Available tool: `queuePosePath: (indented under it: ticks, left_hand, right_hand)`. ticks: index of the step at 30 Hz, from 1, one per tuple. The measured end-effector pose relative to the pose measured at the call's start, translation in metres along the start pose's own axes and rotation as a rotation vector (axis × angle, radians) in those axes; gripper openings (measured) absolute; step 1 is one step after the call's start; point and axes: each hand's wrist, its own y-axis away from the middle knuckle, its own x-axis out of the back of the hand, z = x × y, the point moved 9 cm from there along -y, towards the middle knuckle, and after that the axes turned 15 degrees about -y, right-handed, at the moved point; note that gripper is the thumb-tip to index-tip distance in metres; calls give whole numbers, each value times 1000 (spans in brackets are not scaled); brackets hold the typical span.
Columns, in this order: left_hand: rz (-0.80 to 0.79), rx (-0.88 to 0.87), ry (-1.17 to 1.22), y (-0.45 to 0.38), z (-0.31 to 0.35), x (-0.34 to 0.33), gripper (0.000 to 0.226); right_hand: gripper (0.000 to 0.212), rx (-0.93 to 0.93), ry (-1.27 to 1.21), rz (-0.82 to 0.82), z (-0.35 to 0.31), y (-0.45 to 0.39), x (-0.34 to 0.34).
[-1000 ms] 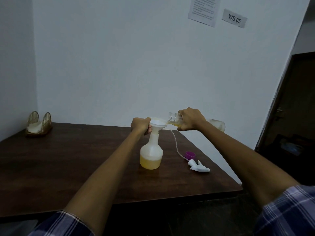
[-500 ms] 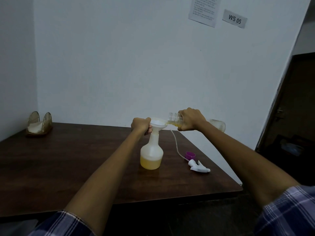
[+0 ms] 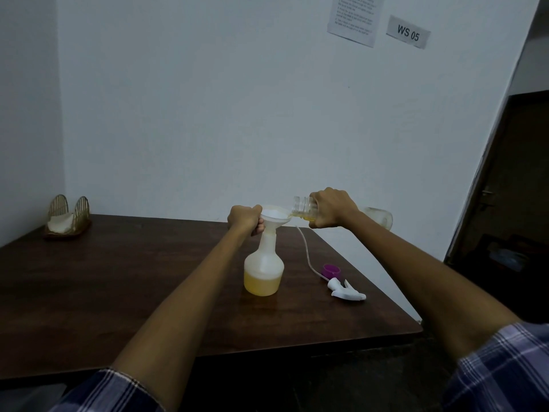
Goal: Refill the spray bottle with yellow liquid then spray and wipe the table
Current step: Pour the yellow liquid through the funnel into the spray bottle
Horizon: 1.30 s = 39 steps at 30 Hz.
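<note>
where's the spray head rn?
Head view: the spray head lies on the table, right of the spray bottle, just in front of the purple cap, its tube trailing back toward the wall.

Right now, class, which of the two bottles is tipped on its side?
The clear refill bottle in the right hand, held sideways, mouth over the white funnel. The spray bottle stands upright on the table.

Wall notice text illegible, top cropped; right hand hides bottle middle.
</note>
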Motion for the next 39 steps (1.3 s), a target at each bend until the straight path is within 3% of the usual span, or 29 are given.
queuePosePath:
  ticks: [39]
  left_hand:
    - [5,-6,1,-2,-1,-1,23]
  right_hand:
    - [41,12,16,3,0,-3,0]
